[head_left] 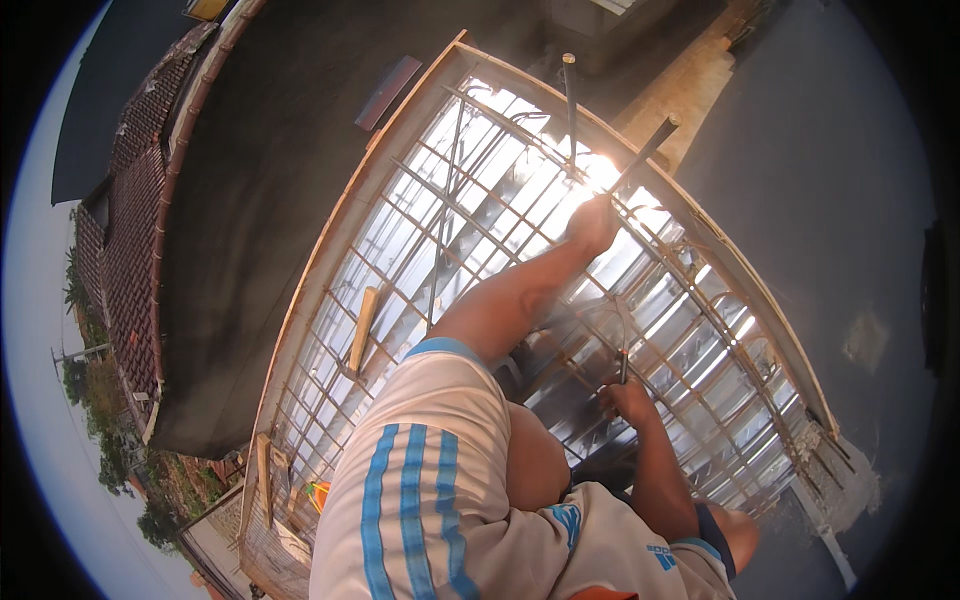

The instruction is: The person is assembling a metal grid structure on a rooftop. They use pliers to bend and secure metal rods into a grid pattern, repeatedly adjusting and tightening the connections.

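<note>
My left hand reaches far out over a grid of steel reinforcing bars. Its fingers are closed around the lower end of a dark rod, which slants up to the right. Nearer to me, my right hand is closed on a thin dark tool that points upward. A slim curved piece rises above this tool, and its exact kind is too small to tell. Beside the left hand, a second dark rod with a pale top stands upright among the bars.
Wooden boards frame the bar grid, with shiny metal sheeting beneath it. Wood pieces stick up at the left. A dark wall and tiled roof lie beyond. Rough concrete with bar ends is at the right corner.
</note>
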A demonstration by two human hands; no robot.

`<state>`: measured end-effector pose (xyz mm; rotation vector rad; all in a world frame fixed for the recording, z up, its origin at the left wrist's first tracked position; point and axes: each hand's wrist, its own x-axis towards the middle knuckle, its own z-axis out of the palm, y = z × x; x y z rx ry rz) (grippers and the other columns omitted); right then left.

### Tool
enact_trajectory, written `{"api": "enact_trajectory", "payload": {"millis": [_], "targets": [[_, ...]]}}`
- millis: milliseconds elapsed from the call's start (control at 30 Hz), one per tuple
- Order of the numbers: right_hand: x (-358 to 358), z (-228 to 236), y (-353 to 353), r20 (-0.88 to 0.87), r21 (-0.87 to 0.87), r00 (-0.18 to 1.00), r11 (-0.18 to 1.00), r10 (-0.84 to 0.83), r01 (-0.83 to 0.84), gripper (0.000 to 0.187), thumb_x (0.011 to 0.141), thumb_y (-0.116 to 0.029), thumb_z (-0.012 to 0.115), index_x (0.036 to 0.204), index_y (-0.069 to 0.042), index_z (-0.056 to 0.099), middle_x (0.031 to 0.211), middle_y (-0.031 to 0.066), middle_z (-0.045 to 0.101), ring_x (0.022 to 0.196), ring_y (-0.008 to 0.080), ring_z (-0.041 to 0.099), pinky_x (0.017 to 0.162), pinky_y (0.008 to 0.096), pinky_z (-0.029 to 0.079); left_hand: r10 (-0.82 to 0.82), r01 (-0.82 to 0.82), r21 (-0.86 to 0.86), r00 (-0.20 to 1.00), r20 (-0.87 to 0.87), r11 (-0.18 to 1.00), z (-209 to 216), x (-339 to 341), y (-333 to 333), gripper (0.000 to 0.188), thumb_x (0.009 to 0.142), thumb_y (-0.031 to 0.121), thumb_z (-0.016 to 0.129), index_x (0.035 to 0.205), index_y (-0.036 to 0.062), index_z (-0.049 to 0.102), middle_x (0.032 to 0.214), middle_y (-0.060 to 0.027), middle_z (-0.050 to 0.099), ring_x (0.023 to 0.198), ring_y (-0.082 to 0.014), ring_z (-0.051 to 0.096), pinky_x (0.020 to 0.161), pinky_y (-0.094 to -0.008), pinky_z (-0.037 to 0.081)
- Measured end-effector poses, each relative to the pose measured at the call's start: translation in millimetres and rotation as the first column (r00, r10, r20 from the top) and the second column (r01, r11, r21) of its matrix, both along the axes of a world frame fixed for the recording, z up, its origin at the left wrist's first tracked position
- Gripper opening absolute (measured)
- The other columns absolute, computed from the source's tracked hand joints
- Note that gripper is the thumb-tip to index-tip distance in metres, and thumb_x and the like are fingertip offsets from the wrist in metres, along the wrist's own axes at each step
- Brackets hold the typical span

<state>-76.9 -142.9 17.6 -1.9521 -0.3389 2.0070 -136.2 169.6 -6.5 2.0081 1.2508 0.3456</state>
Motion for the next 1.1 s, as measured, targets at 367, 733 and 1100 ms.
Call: {"api": "enact_trajectory", "payload": {"millis": [367,733,1100], "targets": [[2.4,0.4,-0.1,0.016,0.002,0.999,0.999,-0.044,0.044,0.037,0.078,-0.015,0.056,0.108,0.006,0.061,0.077,0.0142,0.066,0.06,0.021,0.063,0.049,0.0323,0.049,-0.088,0.087,-0.015,0.991,-0.097,0.996,0.3,-5.3,-9.2,0.019,0.086,0.014,0.05,0.088,0.0005,0.063,0.088,-0.0244,0.066,0.086,-0.0404,0.065,0.076,-0.0454,0.053],[2.5,10.9,3.9,0.015,-0.031,0.995,0.995,-0.099,0.1,0.04,0.077,-0.018,0.061,0.11,0.005,0.06,0.078,0.0124,0.065,0.06,0.0197,0.061,0.053,0.0317,0.05,-0.071,0.059,-0.122,0.993,-0.091,0.991,-5.7,-14.7,-16.6,0.024,0.087,0.021,0.051,0.091,0.0017,0.064,0.089,-0.026,0.064,0.091,-0.0446,0.06,0.083,-0.0496,0.047],[-30.9,-18.1,15.8,0.227,0.247,0.974,0.967,0.001,-0.059,0.034,0.083,-0.019,0.056,0.109,0.002,0.062,0.085,0.0126,0.065,0.073,0.0206,0.063,0.058,0.0344,0.052,-0.117,0.112,-0.087,0.991,-0.062,0.99,3.3,-15.5,-12.2,0.029,0.087,0.024,0.047,0.088,-0.0016,0.062,0.09,-0.0272,0.064,0.091,-0.0447,0.061,0.083,-0.0496,0.047]]}}
